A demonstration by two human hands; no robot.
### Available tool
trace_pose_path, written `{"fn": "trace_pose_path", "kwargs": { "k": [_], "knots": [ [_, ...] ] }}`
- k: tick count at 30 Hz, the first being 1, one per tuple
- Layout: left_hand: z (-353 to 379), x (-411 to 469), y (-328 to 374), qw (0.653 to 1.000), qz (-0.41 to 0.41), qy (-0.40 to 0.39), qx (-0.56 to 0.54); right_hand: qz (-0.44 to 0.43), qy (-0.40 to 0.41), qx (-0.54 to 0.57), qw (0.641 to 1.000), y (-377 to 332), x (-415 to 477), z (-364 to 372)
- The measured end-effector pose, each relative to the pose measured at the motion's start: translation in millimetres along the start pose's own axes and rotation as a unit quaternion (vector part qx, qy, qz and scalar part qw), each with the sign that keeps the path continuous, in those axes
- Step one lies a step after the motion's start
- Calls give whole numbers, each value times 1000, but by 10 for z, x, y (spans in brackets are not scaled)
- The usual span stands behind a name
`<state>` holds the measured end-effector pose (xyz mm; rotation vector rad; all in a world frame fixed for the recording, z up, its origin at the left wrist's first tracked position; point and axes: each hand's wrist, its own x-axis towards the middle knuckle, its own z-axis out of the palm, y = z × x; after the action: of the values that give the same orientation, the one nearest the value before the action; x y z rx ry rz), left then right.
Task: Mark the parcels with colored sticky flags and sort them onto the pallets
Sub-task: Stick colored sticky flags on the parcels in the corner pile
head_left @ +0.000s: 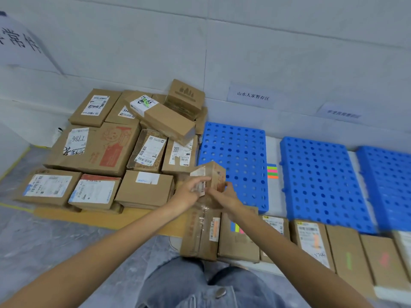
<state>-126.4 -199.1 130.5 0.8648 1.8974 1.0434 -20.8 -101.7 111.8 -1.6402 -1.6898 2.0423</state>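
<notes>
A small brown cardboard parcel (213, 174) wrapped in clear tape is held up between both hands, in front of the left blue pallet (235, 152). My left hand (189, 192) grips its left side over a white label. My right hand (224, 196) holds its lower right side. A pad of colored sticky flags (272, 171) lies on the white strip between the left pallet and the middle blue pallet (322, 181). Another set of colored flags (236, 227) sits on a parcel just below my right wrist.
A heap of unsorted cardboard parcels (115, 147) fills the left, against the wall. A row of flat parcels (311, 243), some with colored flags, lines the near edge of the pallets. A third blue pallet (387, 181) is at the right. My knees are below.
</notes>
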Motion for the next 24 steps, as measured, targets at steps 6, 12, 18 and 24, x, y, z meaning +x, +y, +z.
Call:
{"fn": "trace_pose_path", "kwargs": {
  "k": [6,12,18,24],
  "knots": [
    [399,70,61,999,-22,40,-8,14,5,75,997,196,-17,-953],
    [1047,88,-80,985,-127,-2,115,44,-15,138,989,396,-38,-1646],
    [1644,158,-241,928,-63,-31,367,73,-74,163,981,753,42,-2065],
    [1647,224,-337,926,-46,45,371,88,-133,188,969,1014,119,-2315]
  ]
}}
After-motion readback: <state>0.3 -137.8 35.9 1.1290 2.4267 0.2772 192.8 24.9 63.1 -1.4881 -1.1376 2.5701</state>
